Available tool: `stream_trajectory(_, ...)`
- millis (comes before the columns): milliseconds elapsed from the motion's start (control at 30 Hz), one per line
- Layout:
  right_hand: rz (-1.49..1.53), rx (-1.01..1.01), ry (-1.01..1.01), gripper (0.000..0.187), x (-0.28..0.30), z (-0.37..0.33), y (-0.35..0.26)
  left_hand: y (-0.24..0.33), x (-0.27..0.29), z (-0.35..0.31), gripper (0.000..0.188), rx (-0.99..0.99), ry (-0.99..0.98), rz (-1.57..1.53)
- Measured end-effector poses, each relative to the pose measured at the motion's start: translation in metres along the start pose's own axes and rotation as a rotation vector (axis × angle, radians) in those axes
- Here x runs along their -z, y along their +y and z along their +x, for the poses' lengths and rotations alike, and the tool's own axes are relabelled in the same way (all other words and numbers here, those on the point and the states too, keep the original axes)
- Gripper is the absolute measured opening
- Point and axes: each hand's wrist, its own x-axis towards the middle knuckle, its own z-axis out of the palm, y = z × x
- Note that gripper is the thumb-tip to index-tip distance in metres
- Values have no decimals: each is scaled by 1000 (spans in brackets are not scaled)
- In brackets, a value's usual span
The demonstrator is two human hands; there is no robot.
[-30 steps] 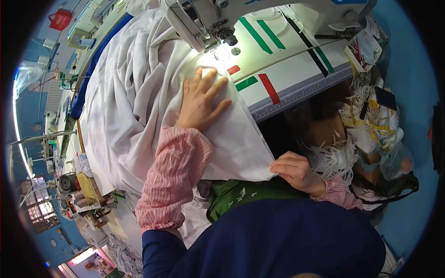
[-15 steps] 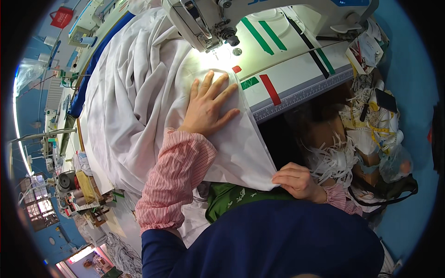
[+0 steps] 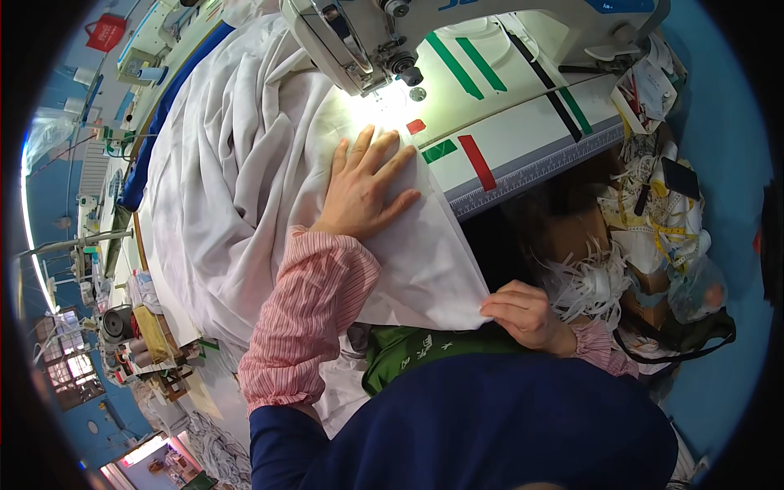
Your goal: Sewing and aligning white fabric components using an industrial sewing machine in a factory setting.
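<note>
A large white cloth (image 3: 237, 163) lies in folds over the sewing machine's bed and hangs toward me. My left hand (image 3: 365, 186) rests flat on it with fingers spread, just in front of the lit needle area. At the cloth's near right corner, my right hand (image 3: 523, 314) pinches the edge between thumb and fingers. The sewing machine (image 3: 347, 41) stands over the cloth's far edge; glare hides the needle and presser foot. Pink striped sleeve covers (image 3: 310, 310) reach over both my forearms.
Green, black and red tape strips (image 3: 476, 162) mark the machine bed, with a ruler (image 3: 539, 167) along its front edge. White fabric scraps (image 3: 592, 286) and a measuring tape (image 3: 665, 233) lie at the right. A green cloth (image 3: 408, 351) is at my lap. More sewing equipment stands left.
The cloth's right corner and my right hand have shifted very slightly up and right. My left hand stays flat on the cloth, nearly unmoved.
</note>
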Motion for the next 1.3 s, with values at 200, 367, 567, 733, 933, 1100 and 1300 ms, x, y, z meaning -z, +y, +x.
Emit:
stream_trajectory(200, -61, 41, 35, 27, 3, 25, 12, -21, -4, 15, 52, -32, 110, -2)
stream_trajectory(367, -85, 56, 42, 27, 4, 48, 22, -47, -5, 28, 45, -71, 243, -52)
stream_trajectory(567, -101, 77, 74, 23, 2, 77, 31, -75, -2, 47, 42, -24, 288, -17)
stream_trajectory(733, -158, 99, 78, 27, 4, 102, 38, -102, -3, 66, 33, -29, 277, -86)
stream_trajectory(933, -226, 134, 97, 25, 7, 134, 44, -138, -5, 89, 37, 14, 242, -161)
stream_trajectory(1100, -230, 126, 75, 24, 5, 161, 50, -171, -6, 115, 41, 8, 271, -149)
stream_trajectory(1300, -202, 96, 26, 23, 3, 195, 60, -202, 0, 141, 46, -5, 292, -130)
